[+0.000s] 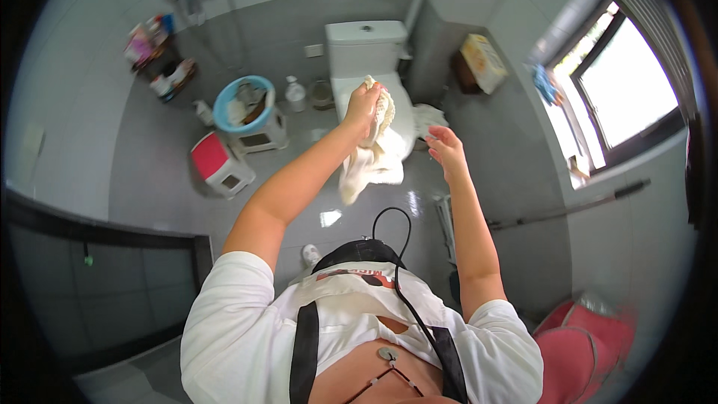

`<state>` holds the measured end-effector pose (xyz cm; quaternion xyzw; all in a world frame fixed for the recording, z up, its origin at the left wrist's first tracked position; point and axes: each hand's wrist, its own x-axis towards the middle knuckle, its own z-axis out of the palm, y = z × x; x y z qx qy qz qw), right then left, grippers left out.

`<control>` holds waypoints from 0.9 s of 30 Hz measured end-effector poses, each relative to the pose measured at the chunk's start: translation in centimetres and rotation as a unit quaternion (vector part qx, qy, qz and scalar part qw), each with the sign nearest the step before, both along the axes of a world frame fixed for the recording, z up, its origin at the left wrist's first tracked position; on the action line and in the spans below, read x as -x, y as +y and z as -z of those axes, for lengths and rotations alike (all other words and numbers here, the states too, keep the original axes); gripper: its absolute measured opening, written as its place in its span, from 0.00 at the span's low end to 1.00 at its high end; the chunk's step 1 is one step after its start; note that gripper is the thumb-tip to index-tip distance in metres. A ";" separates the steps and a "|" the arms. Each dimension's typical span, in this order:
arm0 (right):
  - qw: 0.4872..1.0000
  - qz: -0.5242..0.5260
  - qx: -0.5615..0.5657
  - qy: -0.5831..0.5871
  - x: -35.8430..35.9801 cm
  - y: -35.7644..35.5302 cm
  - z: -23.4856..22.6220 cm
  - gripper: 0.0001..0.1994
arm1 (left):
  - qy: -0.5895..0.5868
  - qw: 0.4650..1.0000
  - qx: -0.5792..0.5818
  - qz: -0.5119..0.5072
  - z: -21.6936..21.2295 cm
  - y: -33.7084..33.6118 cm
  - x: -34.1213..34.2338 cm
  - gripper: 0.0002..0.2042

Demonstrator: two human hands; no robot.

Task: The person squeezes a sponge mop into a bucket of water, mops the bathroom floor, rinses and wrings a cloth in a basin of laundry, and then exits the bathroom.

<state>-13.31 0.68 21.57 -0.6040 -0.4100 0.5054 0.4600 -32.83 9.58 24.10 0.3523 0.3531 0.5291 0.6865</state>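
My left hand is closed around the top of a cream-white textured cloth, perhaps a towel. Bunched folds hang down below the fist, and their lower end is blurred. Behind the cloth stands a white toilet with its lid down; the cloth covers part of it from view. To the right and apart from the cloth is my right hand, empty, its fingers loosely bent and spread. A white bag-lined bin shows just beyond that hand, beside the toilet.
At left, a blue basin of items rests on a white stool, near a red-topped stool. A white pump bottle stands by the toilet. A tissue pack sits on the right wall; a long pole lies under the window.
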 end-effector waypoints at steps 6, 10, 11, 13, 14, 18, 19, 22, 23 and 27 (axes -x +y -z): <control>0.928 -0.306 -0.109 -0.181 21.0 4.3 -0.8 0.33 | -0.100 0.991 0.061 -0.059 -1.7 -1.3 17.6 0.09; 0.915 -0.299 -0.207 -0.176 31.3 7.5 2.3 0.39 | -0.050 0.994 0.072 -0.057 -2.4 -3.1 26.0 0.10; 0.907 -0.290 -0.250 -0.173 33.3 8.1 3.0 0.40 | -0.057 0.995 0.068 -0.038 -2.3 -3.3 27.6 0.10; 0.894 -0.349 -0.223 -0.170 37.8 8.3 3.0 0.31 | -0.069 0.996 0.062 -0.001 -1.9 -3.8 31.0 0.11; 0.883 -0.372 -0.217 -0.189 39.3 9.5 5.5 0.29 | -0.058 0.998 0.022 0.021 -1.5 -3.8 32.1 0.11; 0.887 -0.391 -0.157 -0.190 44.6 10.5 4.5 0.15 | -0.061 0.993 0.022 -0.094 -2.4 -5.0 39.1 0.10; 0.891 -0.396 -0.105 -0.198 45.5 10.8 2.9 0.14 | -0.060 0.987 0.011 -0.149 -2.5 -4.9 42.0 0.11; 0.901 -0.409 -0.112 -0.091 47.9 13.6 0.4 0.10 | -0.107 0.965 -0.006 -0.240 -4.2 -4.7 49.5 0.14; 0.900 -0.422 -0.102 -0.043 48.9 14.5 -1.0 0.10 | -0.123 0.962 -0.040 -0.239 -5.5 -4.6 51.0 0.15; 0.866 -0.404 -0.031 0.295 52.8 17.9 -10.0 0.12 | -0.119 0.888 -0.199 -0.398 -7.1 -1.7 53.5 0.22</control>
